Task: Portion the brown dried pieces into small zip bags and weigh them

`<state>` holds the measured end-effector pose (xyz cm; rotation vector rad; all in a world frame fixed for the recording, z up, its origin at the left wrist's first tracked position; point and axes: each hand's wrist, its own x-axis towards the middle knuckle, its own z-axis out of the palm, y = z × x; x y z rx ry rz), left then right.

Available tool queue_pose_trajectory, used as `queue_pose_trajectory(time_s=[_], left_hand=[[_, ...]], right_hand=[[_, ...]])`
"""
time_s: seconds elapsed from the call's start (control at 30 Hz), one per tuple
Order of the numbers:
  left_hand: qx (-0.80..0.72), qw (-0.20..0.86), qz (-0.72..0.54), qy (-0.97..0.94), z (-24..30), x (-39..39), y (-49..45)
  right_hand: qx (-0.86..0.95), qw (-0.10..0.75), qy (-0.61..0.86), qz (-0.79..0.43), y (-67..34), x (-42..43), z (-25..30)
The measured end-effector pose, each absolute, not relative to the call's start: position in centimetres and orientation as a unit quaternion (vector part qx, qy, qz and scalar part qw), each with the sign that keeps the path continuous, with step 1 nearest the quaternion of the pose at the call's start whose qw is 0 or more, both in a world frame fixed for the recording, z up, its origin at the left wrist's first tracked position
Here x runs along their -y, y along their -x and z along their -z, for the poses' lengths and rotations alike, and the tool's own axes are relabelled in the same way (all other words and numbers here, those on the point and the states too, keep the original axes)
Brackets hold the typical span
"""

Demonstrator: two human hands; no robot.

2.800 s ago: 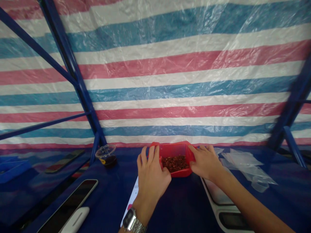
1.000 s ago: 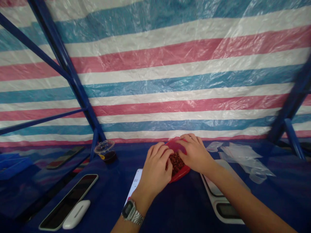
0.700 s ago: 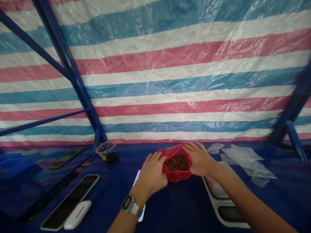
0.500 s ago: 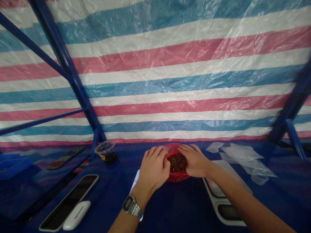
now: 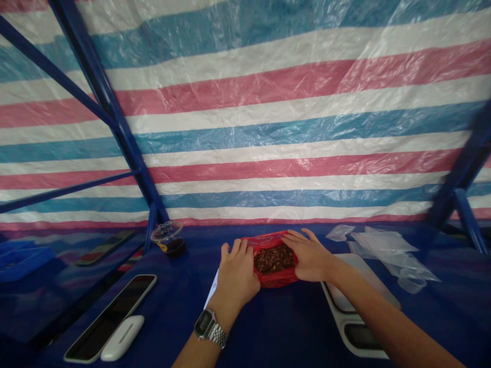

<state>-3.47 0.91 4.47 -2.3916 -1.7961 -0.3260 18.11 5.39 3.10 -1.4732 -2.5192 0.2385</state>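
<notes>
A red plastic bag (image 5: 278,280) sits on the blue table with its mouth spread wide. Small dark brown dried pieces (image 5: 274,258) show inside it; their kind cannot be made out. My left hand (image 5: 237,276), with a silver digital watch at the wrist, closes on the bag's left rim, its thumb partly hidden. On the opposite side, my right hand (image 5: 310,256) grips the right rim, with its fingers over the far edge and its thumb lower down. Beneath my right forearm lies a white digital scale (image 5: 364,337), partly covered.
Clear plastic bags (image 5: 383,243) lie at the right. To the left are a phone (image 5: 111,317), a white rounded case (image 5: 123,337) and a clear plastic cup (image 5: 174,245) with dark liquid. A white item (image 5: 211,291) shows beside my left wrist. A blue tray (image 5: 26,260) stands farther left.
My left hand has shifted left, drawing the bag's left rim outward. The mouth is wider and more of the brown pieces show. My right hand has barely moved.
</notes>
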Motion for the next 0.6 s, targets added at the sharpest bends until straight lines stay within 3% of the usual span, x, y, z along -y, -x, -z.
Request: queue_pose_trajectory(time_s=[0.13, 0.23, 0.3, 0.37, 0.47, 0.6], left_hand=[[0.604, 0.070, 0.113, 0.785, -4.2, -0.4, 3.4], [0.585, 0.063, 0.160, 0.792, -4.0, -0.2, 3.5], [0.560, 0.064, 0.209, 0.799, -3.9, 0.0, 3.3], [0.527, 0.074, 0.258, 0.806, -3.8, 0.6, 2.9], [0.473, 0.087, 0.321, 0.816, -3.7, 2.0, 1.5], [0.421, 0.080, 0.357, 0.830, -3.4, 3.9, -1.3]], right_hand=[[0.855, 0.167, 0.476, -0.121, -18.2, -5.6, -3.7], [0.837, 0.282, 0.445, -0.151, -20.9, -5.8, -6.0], [0.798, 0.345, 0.484, -0.101, -24.5, -5.9, -7.5], [0.750, 0.333, 0.571, -0.026, -28.9, -6.0, -8.3], [0.721, 0.185, 0.666, 0.045, -34.6, -6.1, -7.4], [0.690, 0.141, 0.709, 0.042, -37.2, -6.1, -4.1]])
